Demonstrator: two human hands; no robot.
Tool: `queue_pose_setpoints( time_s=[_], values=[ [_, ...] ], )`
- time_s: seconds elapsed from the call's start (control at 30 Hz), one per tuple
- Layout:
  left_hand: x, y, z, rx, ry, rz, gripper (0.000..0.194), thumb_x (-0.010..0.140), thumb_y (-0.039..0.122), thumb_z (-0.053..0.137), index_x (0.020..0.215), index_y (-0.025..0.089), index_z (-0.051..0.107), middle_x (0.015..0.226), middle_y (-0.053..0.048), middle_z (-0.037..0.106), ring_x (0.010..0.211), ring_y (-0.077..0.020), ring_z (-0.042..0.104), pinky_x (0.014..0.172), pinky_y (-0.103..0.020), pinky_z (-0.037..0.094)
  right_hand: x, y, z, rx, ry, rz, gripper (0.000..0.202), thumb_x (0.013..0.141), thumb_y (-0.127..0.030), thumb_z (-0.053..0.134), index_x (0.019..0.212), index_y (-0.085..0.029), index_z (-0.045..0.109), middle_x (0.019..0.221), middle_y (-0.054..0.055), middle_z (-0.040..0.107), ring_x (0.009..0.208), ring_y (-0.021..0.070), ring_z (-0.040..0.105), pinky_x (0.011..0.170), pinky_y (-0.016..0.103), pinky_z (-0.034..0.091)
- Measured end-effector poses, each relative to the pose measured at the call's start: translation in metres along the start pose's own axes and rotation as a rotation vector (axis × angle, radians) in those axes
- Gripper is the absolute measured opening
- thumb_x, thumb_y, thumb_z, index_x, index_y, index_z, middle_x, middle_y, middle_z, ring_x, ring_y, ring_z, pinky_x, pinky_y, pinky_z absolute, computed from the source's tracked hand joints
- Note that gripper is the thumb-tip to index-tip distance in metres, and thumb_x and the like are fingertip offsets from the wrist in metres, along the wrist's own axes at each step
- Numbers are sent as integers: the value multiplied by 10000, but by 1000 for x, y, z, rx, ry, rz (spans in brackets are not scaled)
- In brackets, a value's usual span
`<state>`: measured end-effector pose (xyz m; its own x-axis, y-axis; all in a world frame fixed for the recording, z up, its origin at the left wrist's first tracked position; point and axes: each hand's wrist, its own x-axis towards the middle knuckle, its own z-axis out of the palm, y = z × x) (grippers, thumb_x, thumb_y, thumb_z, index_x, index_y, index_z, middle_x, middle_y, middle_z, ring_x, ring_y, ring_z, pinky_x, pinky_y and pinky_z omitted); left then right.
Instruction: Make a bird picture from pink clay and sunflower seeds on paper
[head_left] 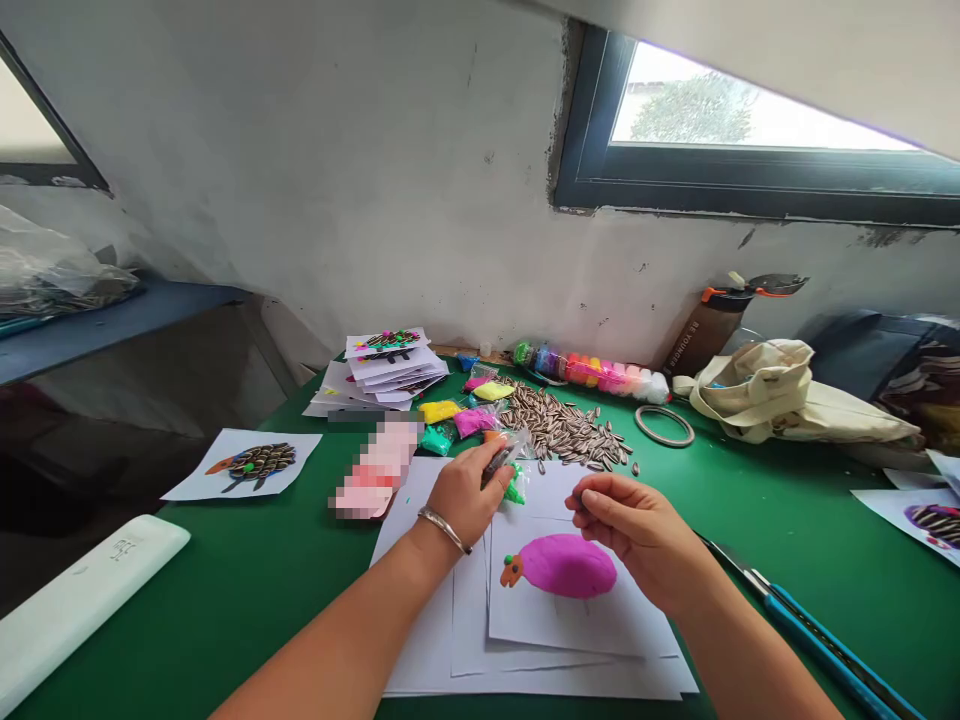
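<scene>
A flat magenta clay oval (568, 567) with an orange clay head (511, 571) lies on white paper (540, 625). Above and left of it, my left hand (471, 488) is closed on a dark, slim object (498, 463), beside a packet of bright green clay (516, 486). My right hand (634, 525) is raised just right of the oval, thumb and fingers pinched on a small dark piece too small to name. A heap of striped sunflower seeds (559, 425) lies behind both hands.
Colored clay packets (440, 411) sit left of the seeds, near stacked cards (397, 375). A blue-handled tool (817, 640) lies right of my right arm. Behind are a tape ring (664, 426), cloth bag (780, 395) and bottle (705, 330). A finished card (289, 487) lies left.
</scene>
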<state>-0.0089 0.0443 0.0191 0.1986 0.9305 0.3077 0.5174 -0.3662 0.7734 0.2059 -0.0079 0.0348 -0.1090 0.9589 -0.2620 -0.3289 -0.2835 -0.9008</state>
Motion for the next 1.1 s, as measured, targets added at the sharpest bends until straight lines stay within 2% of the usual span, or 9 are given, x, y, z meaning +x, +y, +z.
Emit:
queue_pose_setpoints(
  time_s=[0.2,0.33,0.47,0.53,0.63,0.7,0.77,0.93,1.1],
  values=[
    [-1,-6,2,208,-98,185,377,789,176,613,1165,172,634,1166,-102,658,1148,-288,539,1039,-480,382,0,-1,2,-1,17,-15,306,619,-361,840,793,-158,690,803,65,690,665,136,595,612,247,464],
    [-2,-9,-1,295,-163,218,516,718,157,693,1224,202,604,1240,-101,623,1217,-344,476,1043,-548,356,0,-3,3,30,-11,-6,290,636,-347,835,811,-158,699,808,58,691,684,126,607,639,231,473],
    [2,-16,-3,485,-219,250,599,729,188,710,1302,215,540,1286,-99,592,1234,-322,472,1034,-491,401,1,-3,4,47,-27,-10,296,713,-420,774,803,-148,701,800,63,689,678,125,614,632,234,479],
    [5,-23,-3,540,-186,252,592,756,218,700,1321,213,520,1282,-107,592,1231,-319,479,1034,-491,400,3,-2,4,50,12,-27,306,699,-430,782,774,-147,693,767,57,688,642,118,605,602,231,469],
    [10,-31,-3,547,-114,234,641,791,258,676,1379,142,446,1336,-183,526,1272,-368,426,1039,-554,364,5,-1,2,62,66,-48,316,643,-404,824,774,-153,683,756,53,693,628,123,607,594,237,464],
    [11,-32,-3,563,-12,264,669,800,309,672,1399,161,415,1379,-184,477,1300,-385,383,1037,-580,351,6,0,1,69,64,-64,317,635,-384,831,794,-157,678,774,54,698,642,126,615,607,241,465],
    [10,-28,-3,547,88,354,646,832,335,640,1408,173,396,1402,-173,449,1322,-372,358,1055,-569,339,6,0,0,72,55,-81,310,639,-363,831,810,-159,671,791,52,700,651,122,618,620,238,465],
    [5,-6,-4,409,214,527,474,918,275,525,1375,199,425,1369,-138,490,1302,-301,408,1070,-514,364,6,0,1,74,61,-107,352,637,-320,834,902,-180,649,790,37,697,662,126,620,637,248,471],
    [1,5,-4,285,204,551,328,927,237,516,1251,194,548,1258,-110,601,1201,-257,527,1018,-464,444,7,1,3,74,51,-100,317,677,-359,807,872,-152,667,768,47,694,624,113,608,596,231,462]
  ],
)
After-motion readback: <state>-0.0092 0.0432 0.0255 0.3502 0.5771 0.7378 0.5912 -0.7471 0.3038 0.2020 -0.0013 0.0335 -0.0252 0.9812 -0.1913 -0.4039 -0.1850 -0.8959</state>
